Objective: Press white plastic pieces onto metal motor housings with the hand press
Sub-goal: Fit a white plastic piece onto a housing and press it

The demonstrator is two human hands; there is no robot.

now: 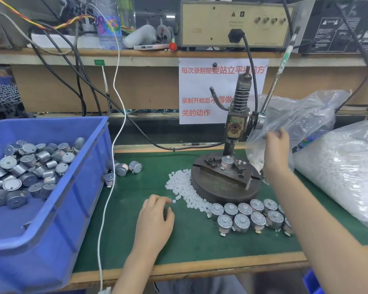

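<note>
The hand press (236, 128) stands on its round base (217, 188) on the green mat. One metal motor housing (227, 162) sits in the press fixture. A heap of white plastic pieces (184, 187) curls round the base's left side. Several finished motors (250, 215) with white caps stand in rows in front of the base. My left hand (155, 221) rests on the mat, fingers loosely curled, its fingertips by loose white pieces. My right hand (276, 151) is raised to the right of the press and grips the edge of a clear plastic bag (295, 124).
A blue bin (57, 209) of several bare motor housings fills the left. Three loose motors (123, 168) lie beside it. A large bag of white pieces (346, 170) lies at the right. The press lever (278, 75) rises up-right. A white cable (108, 187) hangs across the mat.
</note>
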